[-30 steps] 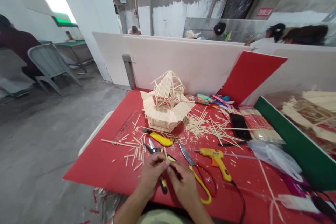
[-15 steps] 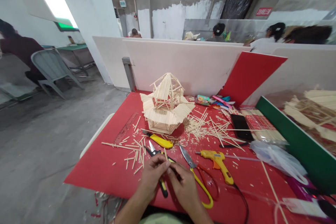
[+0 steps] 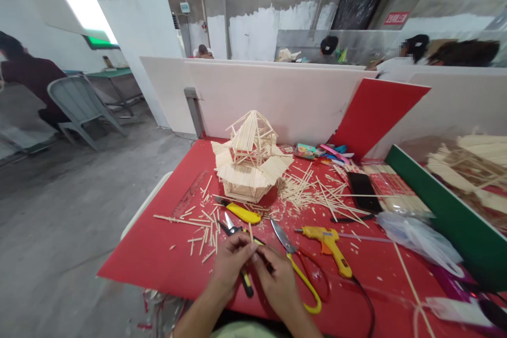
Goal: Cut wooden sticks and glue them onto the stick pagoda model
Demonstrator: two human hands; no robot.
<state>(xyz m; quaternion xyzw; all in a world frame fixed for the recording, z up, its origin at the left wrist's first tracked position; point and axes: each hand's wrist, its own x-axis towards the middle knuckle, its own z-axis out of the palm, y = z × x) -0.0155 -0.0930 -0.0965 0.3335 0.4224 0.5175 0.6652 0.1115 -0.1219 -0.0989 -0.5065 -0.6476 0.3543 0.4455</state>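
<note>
My left hand (image 3: 233, 259) and my right hand (image 3: 274, 273) meet at the fingertips near the table's front edge. Between them a short wooden stick (image 3: 251, 232) pokes up, pinched by my left fingers; the right fingers press close at its lower end. Under my hands lie black-and-yellow pruning shears (image 3: 246, 281), partly covered. Just beyond is a yellow utility knife (image 3: 243, 213). To the right rest scissors (image 3: 283, 235) with red and yellow handles and a yellow glue gun (image 3: 330, 245). A pavilion-like model of sticks (image 3: 249, 169) stands upright further back.
Loose sticks (image 3: 301, 187) are scattered over the red tabletop (image 3: 158, 264). A black phone (image 3: 362, 191), a plastic bag (image 3: 415, 237) and a green board (image 3: 443, 211) are at the right. White panels (image 3: 273, 100) stand behind the table. Other people sit beyond and at far left.
My hands hold almost the same pose, fingertips together round the stick. The view shifts very slightly; the tools and the model stay where they were.
</note>
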